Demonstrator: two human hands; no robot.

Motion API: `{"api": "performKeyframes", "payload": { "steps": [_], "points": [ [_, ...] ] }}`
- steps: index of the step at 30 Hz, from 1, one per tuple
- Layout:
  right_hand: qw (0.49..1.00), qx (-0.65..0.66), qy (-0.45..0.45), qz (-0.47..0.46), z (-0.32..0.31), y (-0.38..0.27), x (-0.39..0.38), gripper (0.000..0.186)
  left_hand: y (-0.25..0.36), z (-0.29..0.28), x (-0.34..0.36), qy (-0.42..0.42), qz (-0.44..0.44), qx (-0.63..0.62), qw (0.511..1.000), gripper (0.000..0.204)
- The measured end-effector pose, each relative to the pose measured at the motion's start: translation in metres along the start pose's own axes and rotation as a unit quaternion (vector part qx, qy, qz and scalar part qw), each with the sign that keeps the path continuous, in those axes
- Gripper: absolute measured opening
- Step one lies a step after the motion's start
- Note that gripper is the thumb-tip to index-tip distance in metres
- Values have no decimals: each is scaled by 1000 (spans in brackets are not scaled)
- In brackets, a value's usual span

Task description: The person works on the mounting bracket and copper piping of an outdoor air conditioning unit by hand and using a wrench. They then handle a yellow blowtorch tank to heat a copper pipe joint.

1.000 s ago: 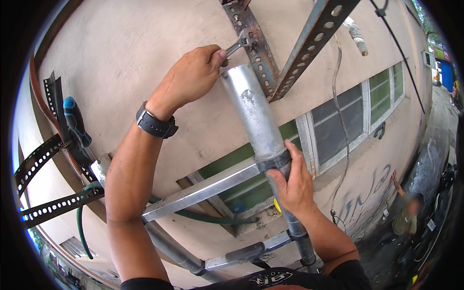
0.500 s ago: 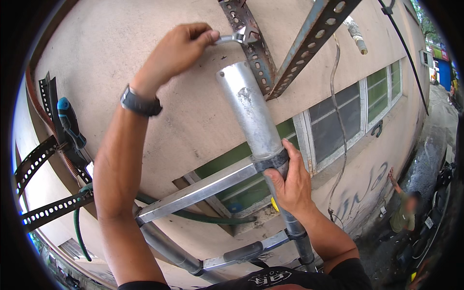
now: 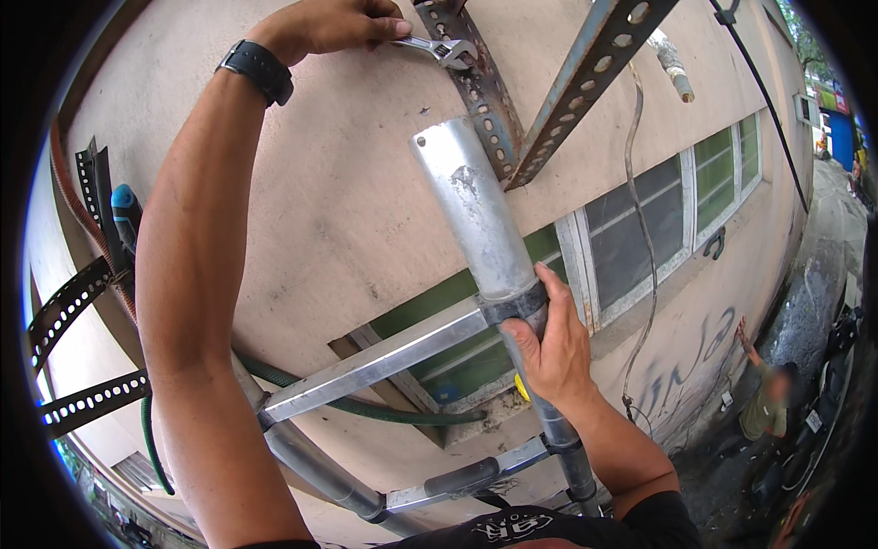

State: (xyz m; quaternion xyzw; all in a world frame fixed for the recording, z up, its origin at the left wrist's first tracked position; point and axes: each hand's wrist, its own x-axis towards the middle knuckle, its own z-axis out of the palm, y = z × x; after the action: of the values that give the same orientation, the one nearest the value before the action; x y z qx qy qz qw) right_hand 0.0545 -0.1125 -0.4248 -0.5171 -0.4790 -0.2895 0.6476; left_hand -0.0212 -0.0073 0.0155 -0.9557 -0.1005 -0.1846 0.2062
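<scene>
Head view, only one available: chrome-coloured metal adjustable wrench lies against the rusty brown perforated metal angle strip upright on the beige wall, up near the top edge. Its head is at the strip, apparently set on a fastener, though the fastener itself is too small to make out. Progress, as judged: the strip is up against the wall, with the blue-grey perforated metal bar meeting its lower end at an angle, so the bracket is standing; the fastening work at the wrench looks unfinished. Whether it is being tightened or undone, and how many turns remain, cannot be told. Left hand: fingers curled, nearly closed, pinching the end of the wrench handle between thumb and fingers; black-strapped wristwatch on that wrist. Right hand: partly open, curved around the grey metal post at the black collar, thumb on one side, fingers on the other. Above the collar stands the wide silver metal tube, its upper end just beside the strip; flat silver metal crossbar runs leftward from the collar.
</scene>
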Motion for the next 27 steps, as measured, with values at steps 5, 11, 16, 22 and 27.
{"api": "performKeyframes", "payload": {
  "steps": [5, 11, 16, 22, 27],
  "points": [
    [1000, 4, 5, -7, 0, 0, 0, 78, -2, -3, 3, -17, 11, -6, 1000, 35],
    [1000, 15, 1, -6, 2, -3, 1, 78, -10, 32, -19, 71, 5, 36, 997, 38],
    [1000, 5, 9, -6, -2, 4, 1, 78, 44, 125, -73, 121, -74, -37, 989, 38],
    [1000, 11, 4, -9, -2, -1, 2, 78, 45, 107, -82, 132, -77, -100, 983, 36],
    [1000, 18, 11, -11, 1, 0, -1, 77, 44, 95, -80, 91, -101, -75, 988, 34]
  ]
}}
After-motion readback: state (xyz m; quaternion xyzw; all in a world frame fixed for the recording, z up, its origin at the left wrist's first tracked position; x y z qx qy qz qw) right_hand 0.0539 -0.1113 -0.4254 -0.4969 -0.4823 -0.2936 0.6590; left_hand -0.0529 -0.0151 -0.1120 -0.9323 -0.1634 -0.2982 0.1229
